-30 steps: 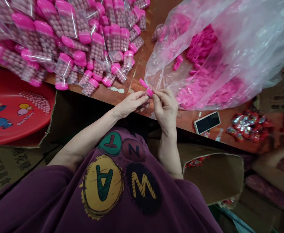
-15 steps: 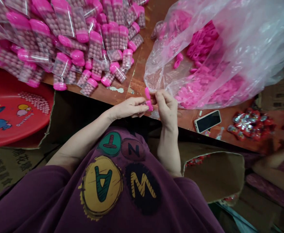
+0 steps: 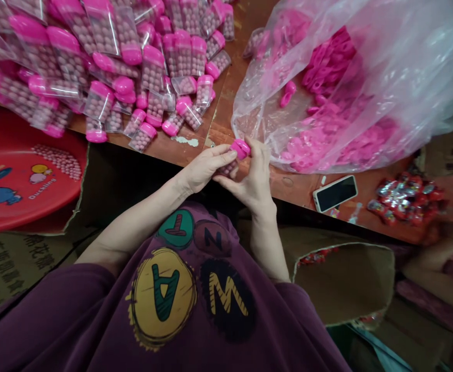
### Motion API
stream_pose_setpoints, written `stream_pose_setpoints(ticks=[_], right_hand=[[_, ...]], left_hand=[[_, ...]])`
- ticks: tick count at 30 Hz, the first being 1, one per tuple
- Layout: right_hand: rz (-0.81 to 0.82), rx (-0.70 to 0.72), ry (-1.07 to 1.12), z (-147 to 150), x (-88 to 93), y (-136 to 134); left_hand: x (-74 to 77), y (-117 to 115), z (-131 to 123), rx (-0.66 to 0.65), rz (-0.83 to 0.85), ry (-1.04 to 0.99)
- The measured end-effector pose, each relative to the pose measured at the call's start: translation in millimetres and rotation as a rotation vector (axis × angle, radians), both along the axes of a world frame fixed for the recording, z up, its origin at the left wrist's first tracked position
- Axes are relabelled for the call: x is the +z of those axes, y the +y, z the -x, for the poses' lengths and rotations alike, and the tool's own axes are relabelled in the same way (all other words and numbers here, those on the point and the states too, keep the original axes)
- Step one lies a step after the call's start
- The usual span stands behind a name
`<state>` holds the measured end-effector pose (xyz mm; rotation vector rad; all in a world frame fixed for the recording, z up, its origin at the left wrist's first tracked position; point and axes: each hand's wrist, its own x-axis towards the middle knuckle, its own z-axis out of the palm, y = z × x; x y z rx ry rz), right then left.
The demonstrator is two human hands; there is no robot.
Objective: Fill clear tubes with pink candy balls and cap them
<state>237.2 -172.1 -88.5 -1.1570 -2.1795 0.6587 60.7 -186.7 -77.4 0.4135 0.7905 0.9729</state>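
Between my hands, at the table's front edge, is a small clear container [image 3: 227,168] of pink balls with a bright pink cap [image 3: 240,149] at its upper end. My left hand [image 3: 207,168] holds the container, its thumb lying near the cap. My right hand [image 3: 254,178] has its fingertips against the cap's right side and its thumb under the container. To the upper left lies a large heap of similar filled containers [image 3: 152,72]. A translucent plastic bag [image 3: 396,67] with loose pink caps [image 3: 327,62] lies to the right of my hands.
A white-edged phone [image 3: 335,194] lies near the table edge, beside a pile of shiny red packets [image 3: 406,199]. At left is a red basin [image 3: 25,199] with pink balls. An open cardboard box [image 3: 346,279] stands below; another person's arm [image 3: 439,263] is at far right.
My right hand has moved from pinching above to bracing the container, its thumb now underneath. The pink cap, raised before, now sits folded down, and the container has shifted slightly upward.
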Motion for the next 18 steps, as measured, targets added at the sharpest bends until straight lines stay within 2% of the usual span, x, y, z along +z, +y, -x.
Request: stream_pose_setpoints(ticks=[4, 7, 13, 16, 18], right_hand=[[-0.158, -0.022, -0.048, -2.8, -13.5, -0.3], [-0.210, -0.006, -0.033, -4.3, -15.2, 3.8], [-0.087, 0.097, -0.059, -3.7, 1.6, 8.4], [-0.056, 0.067, -0.033, -2.6, 6.8, 6.1], [0.019, 0.030, 0.024, -2.7, 6.4, 4.8]], left_hand=[[3.3, -5.3, -9.6, 0.025, 0.001, -0.007], [4.8, -7.7, -10.8, 0.011, -0.008, -0.016], [7.2, -6.6, -2.8, 0.020, -0.006, -0.033], [11.1, -5.3, 0.7, -0.048, 0.000, -0.036], [14.3, -5.0, 1.1, -0.093, 0.007, -0.043]])
